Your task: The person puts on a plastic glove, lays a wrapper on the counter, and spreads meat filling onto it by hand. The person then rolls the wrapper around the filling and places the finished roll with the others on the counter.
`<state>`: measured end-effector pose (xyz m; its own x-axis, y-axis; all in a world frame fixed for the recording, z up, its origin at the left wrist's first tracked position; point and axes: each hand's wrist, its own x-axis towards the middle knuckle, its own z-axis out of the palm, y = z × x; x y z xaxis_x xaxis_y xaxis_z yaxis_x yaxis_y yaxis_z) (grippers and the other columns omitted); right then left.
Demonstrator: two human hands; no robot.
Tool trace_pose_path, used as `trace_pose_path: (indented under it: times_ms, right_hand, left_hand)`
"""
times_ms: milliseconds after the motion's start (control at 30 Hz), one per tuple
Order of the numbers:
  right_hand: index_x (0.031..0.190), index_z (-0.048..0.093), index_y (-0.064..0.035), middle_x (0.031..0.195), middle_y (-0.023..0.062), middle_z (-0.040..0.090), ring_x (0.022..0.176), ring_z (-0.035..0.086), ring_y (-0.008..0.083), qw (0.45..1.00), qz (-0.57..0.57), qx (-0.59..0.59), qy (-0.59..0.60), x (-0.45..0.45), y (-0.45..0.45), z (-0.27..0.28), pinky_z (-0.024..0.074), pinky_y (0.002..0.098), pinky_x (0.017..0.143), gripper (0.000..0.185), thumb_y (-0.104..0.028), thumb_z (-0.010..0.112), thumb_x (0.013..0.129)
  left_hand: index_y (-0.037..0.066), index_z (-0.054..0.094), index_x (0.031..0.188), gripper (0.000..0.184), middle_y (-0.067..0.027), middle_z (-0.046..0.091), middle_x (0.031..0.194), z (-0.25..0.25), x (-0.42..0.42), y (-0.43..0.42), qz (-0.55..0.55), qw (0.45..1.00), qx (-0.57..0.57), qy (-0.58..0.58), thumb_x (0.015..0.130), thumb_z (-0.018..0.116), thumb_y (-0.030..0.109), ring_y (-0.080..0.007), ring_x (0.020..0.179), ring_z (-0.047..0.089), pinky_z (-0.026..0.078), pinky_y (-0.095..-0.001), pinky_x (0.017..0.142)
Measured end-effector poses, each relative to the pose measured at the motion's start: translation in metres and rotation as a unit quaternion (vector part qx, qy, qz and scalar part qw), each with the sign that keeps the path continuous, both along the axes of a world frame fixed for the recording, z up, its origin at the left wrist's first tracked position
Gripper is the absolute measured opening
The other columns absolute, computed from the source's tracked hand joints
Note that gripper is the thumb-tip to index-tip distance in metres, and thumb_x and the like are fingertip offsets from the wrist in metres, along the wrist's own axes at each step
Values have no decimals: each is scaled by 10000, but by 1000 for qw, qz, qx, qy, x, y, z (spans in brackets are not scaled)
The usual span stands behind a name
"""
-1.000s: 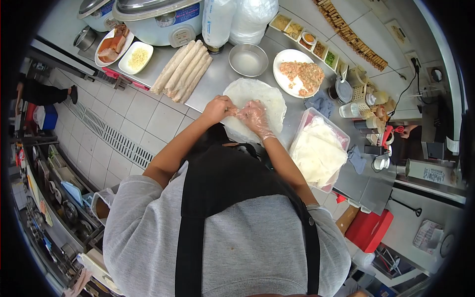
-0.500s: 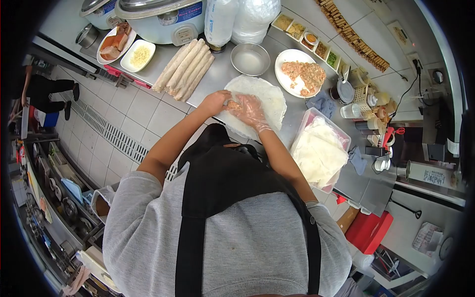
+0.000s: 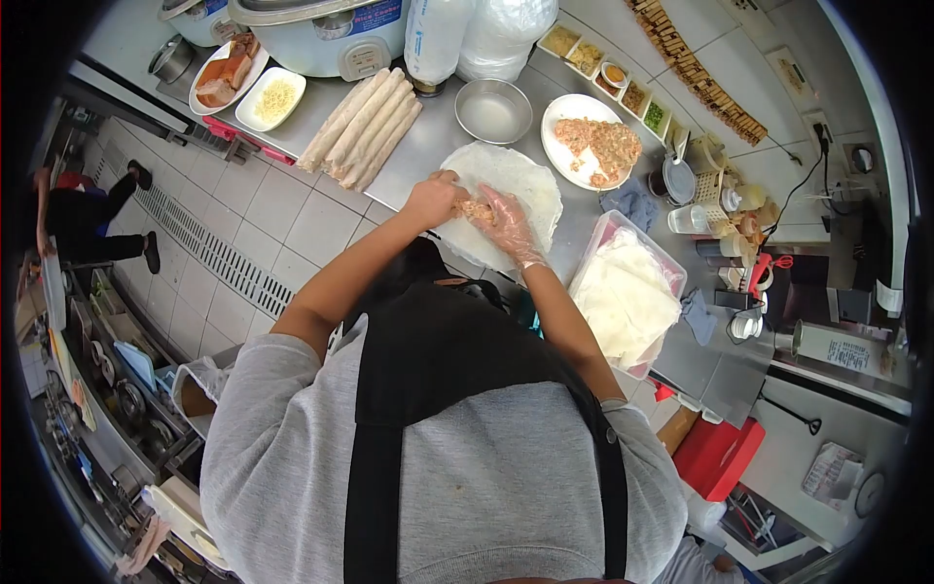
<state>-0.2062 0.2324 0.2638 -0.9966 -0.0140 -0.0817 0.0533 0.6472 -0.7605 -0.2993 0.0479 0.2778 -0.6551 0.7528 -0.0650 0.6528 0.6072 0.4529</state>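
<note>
A round, pale wrapper sheet (image 3: pixel 535 195) lies flat on the steel counter with a strip of orange-pink minced filling (image 3: pixel 474 209) near its middle left. My left hand (image 3: pixel 435 201), apparently bare, curls its fingers at the left end of the filling. My right hand (image 3: pixel 509 230), in a clear plastic glove, is cupped over the strip's right end, thumb and fingers pressed to it. Part of the filling shows between both hands. Behind the wrapper stand a round metal bowl (image 3: pixel 493 111) and a white plate (image 3: pixel 556 151) of the same mince.
Several long pale rolls (image 3: pixel 360 127) are stacked at left. A clear tub (image 3: pixel 613 229) of wrapper sheets stands at right. Small trays of toppings (image 3: pixel 584 58) line the back. Rice cookers (image 3: pixel 331 44) stand back left. Another person (image 3: pixel 97 219) is at far left.
My right hand has shifted slightly right and cupped more, so more filling shows between the hands. My left hand stays almost in place. The other person at far left has moved.
</note>
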Motion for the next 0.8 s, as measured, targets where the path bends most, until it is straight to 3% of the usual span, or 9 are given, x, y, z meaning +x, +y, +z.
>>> trace_pose_path:
  times_ms: [33, 100, 200, 333, 400, 533, 600, 700, 800]
  right_hand:
    - [1380, 453, -153, 1257, 123, 585, 1219, 491, 334, 1000, 0, 0, 0, 3, -2, 6, 276, 461, 1118, 692, -257, 746, 762]
    - [1392, 444, -165, 1316, 121, 533, 1258, 436, 344, 987, 17, 157, 24, 11, -7, 19, 261, 480, 1111, 722, -380, 734, 767]
    - [1329, 519, -165, 1327, 117, 510, 1255, 424, 349, 975, -15, 221, 16, 11, -9, 10, 267, 490, 1088, 672, -471, 714, 764]
    - [1257, 586, -149, 1337, 136, 510, 1327, 352, 372, 986, 7, 165, -15, -3, -9, -9, 250, 481, 1115, 625, -518, 702, 765]
    - [1140, 638, -137, 1180, 124, 577, 1203, 458, 361, 975, -18, 195, 108, -7, -16, -27, 304, 494, 1050, 516, -476, 719, 759]
    - [1101, 653, -126, 1132, 140, 598, 1178, 475, 368, 992, 13, 119, 47, -14, -11, -32, 319, 492, 1041, 474, -474, 699, 783]
    - [1035, 681, -114, 1063, 142, 619, 1123, 511, 374, 976, -12, 160, 149, -9, -11, -35, 344, 480, 1024, 413, -454, 692, 801]
    - [1107, 691, -152, 1223, 190, 575, 1213, 459, 384, 990, -31, 131, 34, -1, -14, -5, 335, 481, 1067, 417, -443, 698, 809]
    - [1093, 702, -173, 1161, 180, 591, 1175, 480, 376, 990, -22, 111, 81, -3, -3, -29, 358, 478, 1042, 420, -445, 724, 774]
  left_hand:
    - [221, 695, 1101, 412, -100, 588, 1209, -8, -1, 1, 4, 1000, 5, 10, 696, 773, 227, -310, 1112, 568, 496, -374, 898]
    - [219, 707, 1065, 391, -91, 595, 1183, -17, -4, 0, 4, 1000, 10, 21, 682, 783, 241, -307, 1097, 573, 497, -376, 891]
    - [206, 717, 988, 320, -74, 607, 1106, -22, -8, -4, 2, 999, 33, 33, 680, 783, 260, -279, 1074, 574, 506, -381, 867]
    - [206, 725, 984, 299, -69, 627, 1068, -20, -14, -11, -19, 997, 77, 21, 697, 767, 281, -273, 1042, 591, 500, -374, 866]
    - [209, 727, 989, 305, -69, 632, 1057, -16, -14, -12, -23, 996, 81, 11, 699, 764, 293, -273, 1030, 596, 499, -372, 866]
    - [218, 725, 1032, 354, -77, 637, 1089, -10, -9, -2, -19, 998, 65, 15, 697, 768, 322, -278, 1042, 596, 494, -378, 879]
    - [216, 720, 1059, 380, -83, 637, 1116, -9, -9, -1, -10, 999, 40, 3, 698, 773, 323, -277, 1064, 591, 489, -382, 890]
    - [227, 731, 1037, 331, -88, 651, 1102, -13, -11, -4, -27, 998, 62, 12, 727, 745, 343, -272, 1054, 601, 497, -380, 871]
    - [221, 740, 1014, 294, -91, 664, 1091, -18, -13, -3, -28, 998, 62, 13, 745, 728, 339, -266, 1023, 618, 505, -366, 848]
